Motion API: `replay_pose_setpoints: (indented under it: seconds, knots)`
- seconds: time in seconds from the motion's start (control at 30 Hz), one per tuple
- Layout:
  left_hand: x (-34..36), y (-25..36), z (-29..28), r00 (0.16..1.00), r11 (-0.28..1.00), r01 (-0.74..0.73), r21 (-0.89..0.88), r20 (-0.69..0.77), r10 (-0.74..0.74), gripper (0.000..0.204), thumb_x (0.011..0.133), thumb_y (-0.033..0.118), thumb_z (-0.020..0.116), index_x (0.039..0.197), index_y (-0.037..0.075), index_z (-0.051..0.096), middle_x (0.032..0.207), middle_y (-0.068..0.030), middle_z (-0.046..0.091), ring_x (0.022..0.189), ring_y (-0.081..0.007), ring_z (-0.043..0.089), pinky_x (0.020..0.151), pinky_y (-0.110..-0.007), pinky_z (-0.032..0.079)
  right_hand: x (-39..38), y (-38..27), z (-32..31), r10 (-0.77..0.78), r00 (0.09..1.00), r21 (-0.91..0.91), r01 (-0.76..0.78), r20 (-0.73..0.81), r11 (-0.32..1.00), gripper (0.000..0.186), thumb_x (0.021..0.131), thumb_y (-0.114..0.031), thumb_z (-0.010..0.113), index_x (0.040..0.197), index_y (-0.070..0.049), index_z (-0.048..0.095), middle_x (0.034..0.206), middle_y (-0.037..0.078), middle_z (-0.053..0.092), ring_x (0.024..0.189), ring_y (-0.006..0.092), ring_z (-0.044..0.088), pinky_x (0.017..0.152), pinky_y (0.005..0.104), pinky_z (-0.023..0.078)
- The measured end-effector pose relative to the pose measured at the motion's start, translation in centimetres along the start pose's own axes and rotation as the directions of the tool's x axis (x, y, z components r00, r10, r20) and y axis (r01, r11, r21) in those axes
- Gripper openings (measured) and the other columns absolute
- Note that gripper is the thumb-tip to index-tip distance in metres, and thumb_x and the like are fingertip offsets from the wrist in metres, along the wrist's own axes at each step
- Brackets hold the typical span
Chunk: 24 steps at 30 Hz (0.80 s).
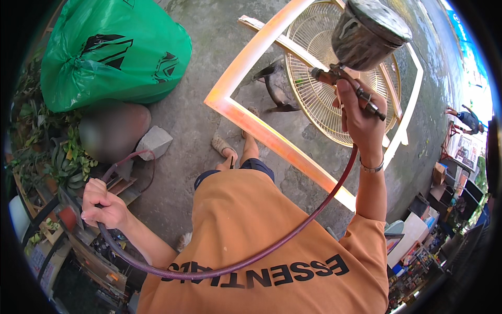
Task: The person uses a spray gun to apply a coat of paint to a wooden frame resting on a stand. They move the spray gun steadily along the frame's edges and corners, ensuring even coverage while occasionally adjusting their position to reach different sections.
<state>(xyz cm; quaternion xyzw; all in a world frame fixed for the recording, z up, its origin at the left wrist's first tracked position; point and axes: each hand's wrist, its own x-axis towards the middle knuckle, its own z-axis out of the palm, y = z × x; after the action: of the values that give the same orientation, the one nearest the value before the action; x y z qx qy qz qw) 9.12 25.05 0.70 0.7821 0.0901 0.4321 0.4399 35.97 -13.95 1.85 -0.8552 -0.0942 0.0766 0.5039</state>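
Concrete [188, 115] underfoot, you're likely spraying: right hand [361, 112] grips spray gun [366, 44] above frame [272, 140], left hand [102, 205] clasps hose [209, 273], which next needs keeping clear.

Daylit outdoor scene, bright and even over the concrete floor [201, 63]. Glare washes out the upper right margin; highlights gleam on the green plastic bag [136, 47]. Deep shadow darkens the lower left. The spray gun [366, 44] appears sharp, whereas a smeared patch blurs the rounded brown object [138, 119]. Fisheye distortion bends the periphery; black vignetting fills the corners.
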Motion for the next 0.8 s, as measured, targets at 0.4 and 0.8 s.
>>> replay_pose_setpoints:
  seconds: [0.4, 0.8]
  knots:
    - [-1.2, -0.1, -1.7, 1.0, 1.0, 0.015, -0.022, 0.005, -0.015, 0.063, 0.106, 0.052, 0.031, 0.062, 0.007, 0.035, 0.059, 0.0001, 0.027, 0.057, -0.0132, 0.023, 0.055, -0.031, 0.019, -4.4, -2.3, 1.3, -0.081, 0.973, -0.047, 0.094, 0.214, 0.994, 0.021, 0.093, -0.023, 0.07, 0.097, -0.003, 0.075, 0.058, 0.002, 0.056, 0.047, 0.0073, 0.043, 0.046, 0.0241, 0.036]
    - [-1.4, 0.3, -1.8, 1.0, 1.0, 0.011, -0.01, 0.011, -0.011, 0.063, 0.106, 0.052, 0.031, 0.062, 0.007, 0.036, 0.059, 0.0003, 0.028, 0.056, -0.013, 0.024, 0.055, -0.031, 0.019, -4.4, -1.3, 2.5, -0.079, 0.968, -0.063, 0.096, 0.239, 0.993, 0.018, 0.09, -0.018, 0.073, 0.101, -0.005, 0.076, 0.063, 0.005, 0.06, 0.052, 0.0107, 0.05, 0.051, 0.0258, 0.043]
